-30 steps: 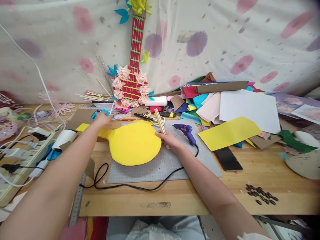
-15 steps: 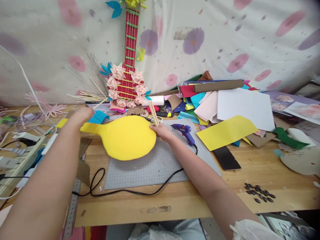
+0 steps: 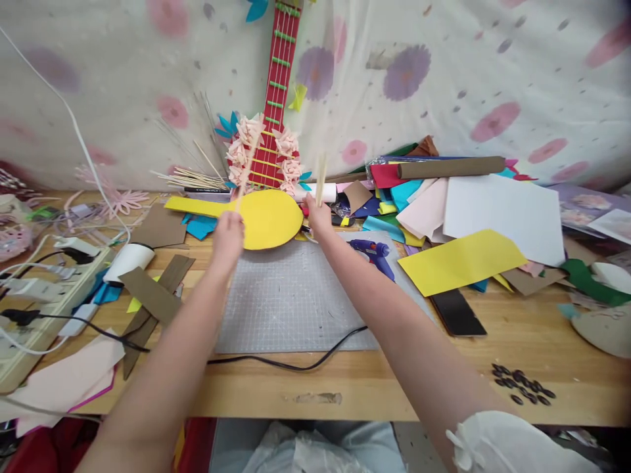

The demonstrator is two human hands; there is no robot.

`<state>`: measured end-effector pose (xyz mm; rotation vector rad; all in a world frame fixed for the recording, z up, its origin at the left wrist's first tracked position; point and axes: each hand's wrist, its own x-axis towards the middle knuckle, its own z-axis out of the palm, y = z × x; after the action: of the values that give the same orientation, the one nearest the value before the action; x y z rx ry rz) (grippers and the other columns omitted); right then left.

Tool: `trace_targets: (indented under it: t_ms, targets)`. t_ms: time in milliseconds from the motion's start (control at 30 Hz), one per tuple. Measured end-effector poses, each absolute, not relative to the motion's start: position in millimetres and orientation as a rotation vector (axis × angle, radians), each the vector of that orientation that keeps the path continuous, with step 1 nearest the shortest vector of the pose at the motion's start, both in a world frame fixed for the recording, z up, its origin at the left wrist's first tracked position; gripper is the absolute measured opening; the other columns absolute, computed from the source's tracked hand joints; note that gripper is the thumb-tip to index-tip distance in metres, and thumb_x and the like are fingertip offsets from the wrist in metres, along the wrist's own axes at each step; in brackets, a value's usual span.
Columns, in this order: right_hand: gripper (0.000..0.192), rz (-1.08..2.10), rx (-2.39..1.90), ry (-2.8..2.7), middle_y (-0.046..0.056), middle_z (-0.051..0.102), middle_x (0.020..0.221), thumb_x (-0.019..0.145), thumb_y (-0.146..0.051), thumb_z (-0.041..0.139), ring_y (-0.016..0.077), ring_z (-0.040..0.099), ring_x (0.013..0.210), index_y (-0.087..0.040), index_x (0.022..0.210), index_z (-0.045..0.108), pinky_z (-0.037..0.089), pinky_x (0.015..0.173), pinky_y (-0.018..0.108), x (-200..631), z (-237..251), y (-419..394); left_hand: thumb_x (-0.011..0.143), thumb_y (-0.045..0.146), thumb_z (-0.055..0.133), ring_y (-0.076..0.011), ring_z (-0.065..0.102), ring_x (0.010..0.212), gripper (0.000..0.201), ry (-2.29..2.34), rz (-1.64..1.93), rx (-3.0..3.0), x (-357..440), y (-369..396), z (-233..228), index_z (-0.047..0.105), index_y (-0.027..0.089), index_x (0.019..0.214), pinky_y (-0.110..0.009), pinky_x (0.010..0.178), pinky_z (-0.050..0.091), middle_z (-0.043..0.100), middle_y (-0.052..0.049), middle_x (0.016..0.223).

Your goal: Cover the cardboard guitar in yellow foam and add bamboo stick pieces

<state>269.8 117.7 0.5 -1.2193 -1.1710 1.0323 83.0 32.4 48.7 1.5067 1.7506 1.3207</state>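
Observation:
My left hand (image 3: 229,233) is closed around a thin wooden stick (image 3: 249,161), blurred by motion, that points up in front of the decorated red guitar (image 3: 280,92). In my right hand (image 3: 319,215) is a small bundle of wooden sticks (image 3: 321,180), standing nearly upright. Between the two hands lies a yellow guitar-shaped piece (image 3: 273,222), its neck pointing left, over the back of the grey cutting mat (image 3: 296,302). My left hand overlaps its near edge, and whether they touch I cannot tell. A purple glue gun (image 3: 372,249) rests right of my right forearm, partly hidden by it.
More sticks (image 3: 192,179) lie at the back left. A power strip (image 3: 54,299) with cables fills the left side. Coloured sheets (image 3: 409,197), a yellow sheet (image 3: 461,263) and a phone (image 3: 458,312) lie right. Small black pieces (image 3: 522,384) sit near the front edge.
My left hand has moved right from near the pile of sticks, with a stick in it. The yellow piece now lies farther back, and my right hand still holds its bundle. The view has shifted.

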Motion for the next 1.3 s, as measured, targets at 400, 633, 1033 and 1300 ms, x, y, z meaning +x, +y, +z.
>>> trace_targets:
  t_ms: [400, 633, 1033, 1300]
  targets:
    - [0.043, 1.433, -0.937, -1.078, -0.005, 0.047, 0.054, 0.070, -0.060, 0.056, 0.0045, 0.034, 0.044, -0.019, 0.063, 0.046, 0.030, 0.044, 0.019, 289, -23, 6, 0.076, 0.036, 0.055, -0.0124, 0.058, 0.071, 0.022, 1.110, 1.110, 1.254, 152, -14, -49, 0.057, 0.015, 0.083, -0.027, 0.062, 0.050, 0.060, -0.005, 0.088]
    - [0.036, 1.425, -0.790, -1.166, -0.002, 0.051, 0.063, 0.075, -0.055, 0.054, 0.0120, 0.056, 0.076, -0.021, 0.071, 0.047, 0.044, 0.072, 0.026, 289, -30, -1, 0.074, 0.035, 0.057, -0.0128, 0.057, 0.076, 0.020, 1.150, 1.340, 1.427, 138, -16, -51, 0.056, 0.015, 0.070, -0.030, 0.076, 0.049, 0.058, -0.004, 0.083]
    - [0.032, 1.433, -0.806, -1.523, -0.001, 0.059, 0.068, 0.074, -0.049, 0.059, 0.0124, 0.055, 0.071, -0.018, 0.076, 0.056, 0.044, 0.078, 0.031, 283, -50, -8, 0.061, 0.009, 0.060, -0.0160, 0.059, 0.091, 0.028, 0.936, 1.442, 1.333, 136, -12, -59, 0.052, 0.017, 0.087, -0.037, 0.091, 0.043, 0.058, -0.004, 0.091]
    - [0.027, 1.611, -0.774, -1.480, 0.000, 0.064, 0.070, 0.077, -0.043, 0.060, 0.0119, 0.061, 0.070, -0.017, 0.078, 0.055, 0.047, 0.080, 0.031, 277, -50, -9, 0.059, 0.009, 0.061, -0.0173, 0.061, 0.090, 0.035, 0.932, 1.516, 1.232, 131, -12, -50, 0.054, 0.017, 0.092, -0.039, 0.091, 0.043, 0.062, -0.005, 0.095]
